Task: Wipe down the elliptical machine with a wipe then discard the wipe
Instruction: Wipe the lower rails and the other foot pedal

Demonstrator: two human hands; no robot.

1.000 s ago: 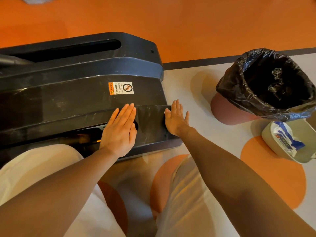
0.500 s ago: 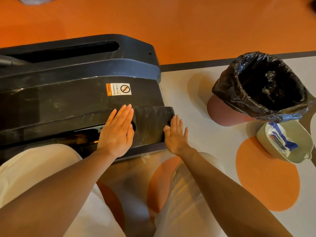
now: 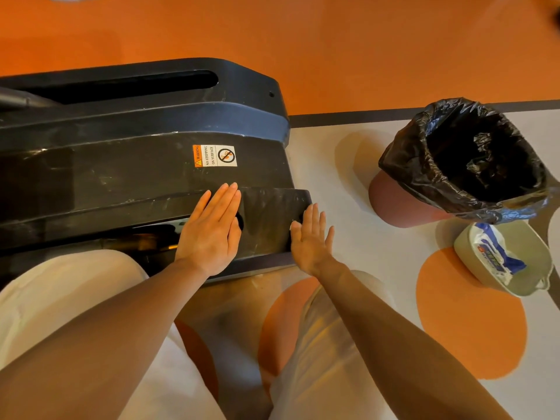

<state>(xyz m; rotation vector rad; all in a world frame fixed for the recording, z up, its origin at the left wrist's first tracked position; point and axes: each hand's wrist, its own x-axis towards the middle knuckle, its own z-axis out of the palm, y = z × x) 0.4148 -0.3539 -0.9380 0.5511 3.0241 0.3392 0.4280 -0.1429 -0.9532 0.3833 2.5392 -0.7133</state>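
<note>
1. Landmark: the black elliptical machine (image 3: 136,177), its rear housing lying low on the floor and filling the left half of the head view. All positions below are given relative to it.
2. Left hand (image 3: 209,231): laid flat, palm down, on the near right part of the elliptical machine, just below the warning sticker (image 3: 214,155). Its fingers (image 3: 222,198) are straight and held together; nothing is gripped.
3. Right hand (image 3: 309,241): at the near right corner of the elliptical machine, fingers straight and slightly spread, holding nothing. The thumb side meets the corner edge; whether the palm touches the floor cannot be told from this angle.
4. Wipes: a white-and-blue wipe pack (image 3: 494,253) sits in a pale green tub (image 3: 536,265), well to the right of the elliptical machine and well apart from both hands. No loose wipe lies under or between the fingers, as far as the view shows.
5. Bin (image 3: 394,204): pink, lined with a black bag (image 3: 424,153), standing right of the elliptical machine, just behind the tub.
6. Floor (image 3: 348,177): pale grey with orange circles beside the elliptical machine, plain orange beyond it.
7. The person's knees, in light cloth, lie in front of the elliptical machine.
</note>
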